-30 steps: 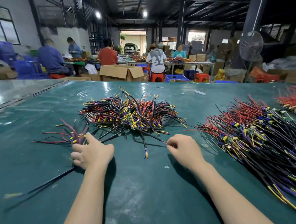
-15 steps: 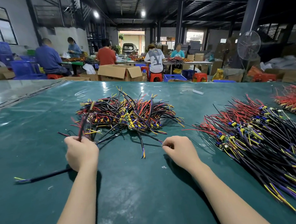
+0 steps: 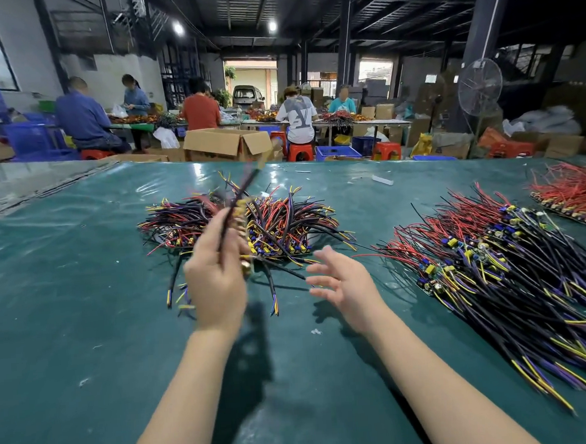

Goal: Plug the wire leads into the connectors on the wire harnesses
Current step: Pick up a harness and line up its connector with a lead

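nearest is the green table [image 3: 87,354], with both forearms reaching out over it. the left hand [image 3: 216,281] is up off the surface, fingers curled round a thin black lead [image 3: 238,199] that slants up and away from it. the lead is smeared by motion, and something yellow-brown by the fingers is too blurred to name. the right hand [image 3: 343,282] hangs just beside it, apart from it, fingers spread and holding nothing.

the lead looks light and limp, likely to bend or whip if held far from its end. my guess is it wants a pinch close to the bare tip, so the push goes straight in, with the other hand on a connector's body, not on its wires. the parts are small and probably slick, and a hard tug could pull a crimp loose.

behind the hands lies the mid pile [image 3: 295,221], a tangle of black, red and yellow wires with small connectors. off to the right is the right pile [image 3: 493,264], longer and fanned out. beyond that is a red pile [image 3: 578,190].

past the table edge sit an open box [image 3: 225,143], seated workers [image 3: 83,121] and a fan [image 3: 480,87].
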The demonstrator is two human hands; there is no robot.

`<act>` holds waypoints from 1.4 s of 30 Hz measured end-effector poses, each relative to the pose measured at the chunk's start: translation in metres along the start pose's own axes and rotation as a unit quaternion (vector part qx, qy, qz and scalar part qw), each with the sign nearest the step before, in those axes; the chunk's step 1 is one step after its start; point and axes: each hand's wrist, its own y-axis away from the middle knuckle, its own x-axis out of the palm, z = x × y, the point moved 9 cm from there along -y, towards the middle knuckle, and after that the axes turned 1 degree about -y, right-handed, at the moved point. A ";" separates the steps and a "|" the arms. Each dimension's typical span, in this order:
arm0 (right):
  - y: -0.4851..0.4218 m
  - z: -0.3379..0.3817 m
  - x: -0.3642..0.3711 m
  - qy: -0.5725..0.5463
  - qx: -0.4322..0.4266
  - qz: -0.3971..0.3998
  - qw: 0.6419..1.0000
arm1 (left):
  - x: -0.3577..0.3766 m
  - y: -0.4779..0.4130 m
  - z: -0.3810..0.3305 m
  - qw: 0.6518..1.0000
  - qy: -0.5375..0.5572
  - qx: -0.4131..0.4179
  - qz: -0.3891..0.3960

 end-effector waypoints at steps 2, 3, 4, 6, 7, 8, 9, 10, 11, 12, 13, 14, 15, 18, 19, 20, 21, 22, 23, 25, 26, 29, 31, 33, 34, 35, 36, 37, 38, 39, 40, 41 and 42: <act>0.000 -0.008 0.000 -0.134 0.079 0.012 0.988 | 0.025 0.013 0.000 0.996 0.022 -0.003 0.083; 0.000 -0.010 -0.002 -0.170 0.103 0.008 0.980 | 0.036 0.020 -0.001 0.992 0.023 -0.002 0.126; 0.000 -0.012 -0.005 -0.184 0.119 -0.003 0.976 | 0.047 0.027 -0.002 0.985 0.023 -0.003 0.170; 0.002 -0.018 -0.012 -0.175 0.142 -0.030 0.974 | 0.064 0.038 -0.007 0.967 0.000 0.026 0.252; 0.003 -0.021 -0.013 -0.169 0.150 -0.037 0.973 | 0.069 0.042 -0.010 0.957 -0.025 0.055 0.282; 0.004 -0.023 -0.012 -0.170 0.157 -0.038 0.972 | 0.071 0.044 -0.014 0.949 -0.056 0.087 0.298; 0.005 -0.024 -0.011 -0.181 0.160 -0.037 0.970 | 0.072 0.045 -0.017 0.941 -0.086 0.114 0.306; 0.005 -0.025 -0.011 -0.202 0.158 -0.041 0.966 | 0.070 0.044 -0.019 0.937 -0.119 0.133 0.301; 0.004 -0.024 -0.012 -0.227 0.149 -0.049 0.961 | 0.068 0.042 -0.017 0.935 -0.153 0.141 0.286; 0.002 -0.021 -0.013 -0.252 0.132 -0.056 0.957 | 0.063 0.038 -0.011 0.938 -0.192 0.127 0.259; 0.000 -0.016 -0.015 -0.274 0.109 -0.058 0.954 | 0.057 0.033 0.000 0.942 -0.229 0.088 0.227; -0.002 -0.012 -0.016 -0.290 0.085 -0.055 0.952 | 0.048 0.027 0.012 0.946 -0.257 0.027 0.194; -0.004 -0.008 -0.016 -0.296 0.065 -0.043 0.952 | 0.040 0.025 0.027 0.945 -0.274 -0.045 0.173; -0.006 0.000 -0.007 -0.246 0.026 0.027 0.968 | 0.043 0.036 0.065 0.912 -0.255 -0.200 0.250; -0.006 0.003 -0.003 -0.223 0.014 0.060 0.973 | 0.050 0.045 0.071 0.898 -0.228 -0.228 0.299; -0.003 0.006 0.001 -0.212 0.005 0.099 0.972 | 0.054 0.052 0.073 0.889 -0.205 -0.239 0.333; 0.000 0.008 0.005 -0.214 0.002 0.140 0.967 | 0.056 0.054 0.071 0.888 -0.186 -0.236 0.347; 0.004 0.011 0.008 -0.217 0.001 0.185 0.958 | 0.058 0.054 0.069 0.894 -0.167 -0.226 0.350; 0.009 0.015 0.011 -0.216 -0.002 0.231 0.949 | 0.058 0.053 0.065 0.900 -0.149 -0.217 0.348; 0.016 0.021 0.014 -0.197 -0.004 0.293 0.936 | 0.057 0.048 0.060 0.912 -0.124 -0.201 0.336; 0.016 0.021 0.014 -0.181 -0.006 0.301 0.936 | 0.056 0.046 0.059 0.918 -0.112 -0.200 0.324; 0.005 0.019 0.010 -0.101 -0.045 0.236 0.965 | 0.052 0.042 0.056 0.926 -0.105 -0.198 0.304; 0.000 0.012 0.007 -0.090 -0.039 0.202 0.974 | 0.050 0.043 0.057 0.922 -0.140 -0.175 0.314; 0.001 0.005 0.009 -0.077 -0.012 0.203 0.976 | 0.048 0.043 0.060 0.913 -0.182 -0.174 0.322; 0.001 0.003 0.009 -0.056 -0.006 0.204 0.977 | 0.047 0.043 0.060 0.906 -0.202 -0.172 0.329; 0.001 0.001 0.009 -0.033 -0.004 0.201 0.979 | 0.047 0.043 0.060 0.899 -0.223 -0.166 0.337; 0.000 0.000 0.008 -0.012 -0.005 0.192 0.981 | 0.048 0.044 0.059 0.893 -0.241 -0.158 0.346; -0.001 -0.001 0.007 0.004 -0.004 0.179 0.984 | 0.049 0.045 0.058 0.887 -0.254 -0.153 0.353; -0.003 -0.002 0.006 0.011 -0.003 0.166 0.986 | 0.050 0.045 0.057 0.885 -0.260 -0.153 0.355; -0.003 -0.004 0.005 0.011 0.000 0.155 0.988 | 0.052 0.046 0.057 0.883 -0.262 -0.159 0.356; -0.004 -0.005 0.004 0.006 0.004 0.146 0.989 | 0.053 0.048 0.057 0.881 -0.262 -0.165 0.359; -0.004 -0.005 0.004 -0.004 0.007 0.141 0.990 | 0.056 0.050 0.057 0.879 -0.259 -0.167 0.365; -0.004 -0.005 0.003 -0.012 0.009 0.140 0.990 | 0.060 0.052 0.055 0.877 -0.256 -0.162 0.373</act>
